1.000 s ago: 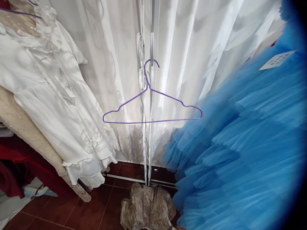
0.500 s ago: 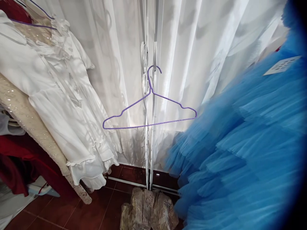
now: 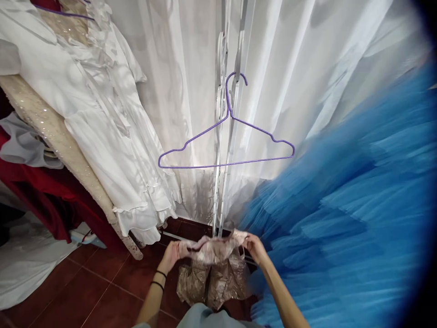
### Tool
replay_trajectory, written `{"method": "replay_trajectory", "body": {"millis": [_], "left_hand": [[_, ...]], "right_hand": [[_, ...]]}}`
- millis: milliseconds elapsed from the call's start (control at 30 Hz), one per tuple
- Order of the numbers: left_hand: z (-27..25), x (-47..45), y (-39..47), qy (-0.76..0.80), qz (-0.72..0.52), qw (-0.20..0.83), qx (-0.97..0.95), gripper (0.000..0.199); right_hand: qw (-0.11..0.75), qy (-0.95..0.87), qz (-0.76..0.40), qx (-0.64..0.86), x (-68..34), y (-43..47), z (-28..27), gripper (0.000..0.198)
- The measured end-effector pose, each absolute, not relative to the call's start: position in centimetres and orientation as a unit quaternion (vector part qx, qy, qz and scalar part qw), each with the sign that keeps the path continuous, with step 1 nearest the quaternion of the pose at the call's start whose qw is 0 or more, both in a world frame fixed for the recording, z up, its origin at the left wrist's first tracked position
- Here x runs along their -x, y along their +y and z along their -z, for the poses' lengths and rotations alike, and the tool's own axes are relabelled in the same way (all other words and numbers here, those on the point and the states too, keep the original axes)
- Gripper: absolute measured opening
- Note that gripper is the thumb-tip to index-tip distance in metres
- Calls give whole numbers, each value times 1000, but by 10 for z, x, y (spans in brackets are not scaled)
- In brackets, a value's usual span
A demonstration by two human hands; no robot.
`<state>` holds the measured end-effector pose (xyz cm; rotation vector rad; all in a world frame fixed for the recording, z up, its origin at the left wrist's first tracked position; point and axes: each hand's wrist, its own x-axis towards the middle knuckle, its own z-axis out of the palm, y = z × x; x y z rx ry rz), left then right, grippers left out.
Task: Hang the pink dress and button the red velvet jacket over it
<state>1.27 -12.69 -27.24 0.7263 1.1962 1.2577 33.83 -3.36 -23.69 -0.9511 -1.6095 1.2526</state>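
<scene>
A pale pink shiny garment is stretched low in front of me, slightly blurred. My left hand is closed on its left end, with two dark bands round the wrist. My right hand grips the opposite end near the blue ruffled tulle. Above the garment, a purple hanger with nothing on it hangs by its hook at a white metal stand. Directly under the garment shows a crinkled brown bundle, partly covered; whether the two are joined I cannot tell.
On the left hang a white dress, a sequined beige garment and dark red cloth. Blue tulle fills the right side. White curtains stand behind the white metal stand. The floor has dark red tiles.
Both hands have come into view at the bottom, holding the pink garment between them. The view has shifted, so the hanger appears higher and farther right.
</scene>
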Motion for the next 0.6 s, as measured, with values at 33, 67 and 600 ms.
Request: {"method": "replay_trajectory", "body": {"millis": [33,67,600], "left_hand": [[259,2,-117,509,-573,567,-301,22],[242,16,-107,501,-604,544,-297,20],[-29,73,-14,366,-792,87,-480,45]], "right_hand": [[445,-621,-521,380,-343,-20,227,31],[457,-601,-537,376,-346,-8,214,27],[769,-532,-202,291,-265,-12,55,9]]}}
